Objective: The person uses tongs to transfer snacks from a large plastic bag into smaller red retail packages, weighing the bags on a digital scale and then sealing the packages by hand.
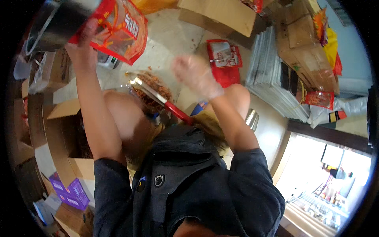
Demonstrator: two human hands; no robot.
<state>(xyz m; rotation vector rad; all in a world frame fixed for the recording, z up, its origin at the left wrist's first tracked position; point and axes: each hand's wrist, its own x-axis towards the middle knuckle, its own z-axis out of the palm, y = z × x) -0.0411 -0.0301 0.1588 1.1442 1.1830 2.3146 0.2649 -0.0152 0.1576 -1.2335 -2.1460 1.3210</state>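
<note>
My left hand (pixel 83 49) is raised at the upper left and grips the edge of a red printed pouch (pixel 120 32) with a clear window. In the middle my right hand (pixel 195 74), in a thin clear plastic glove, hangs above the floor; motion blur hides how its fingers are set. Between my knees lies a clear plastic bag (pixel 152 86) of reddish-brown shredded food. Across that bag rest metal tongs (pixel 151 92) with a red handle. Flat red pouches (pixel 223 57) lie on the floor beyond my right knee.
A small scale (pixel 110 61) stands beneath the held pouch, near a dark bucket (pixel 56 32). Open cardboard boxes (pixel 219 16) (pixel 59 139) stand ahead and to the left. On the right are stacked flat sheets (pixel 263 68), a metal cup (pixel 252 120) and a bright doorway (pixel 319 177).
</note>
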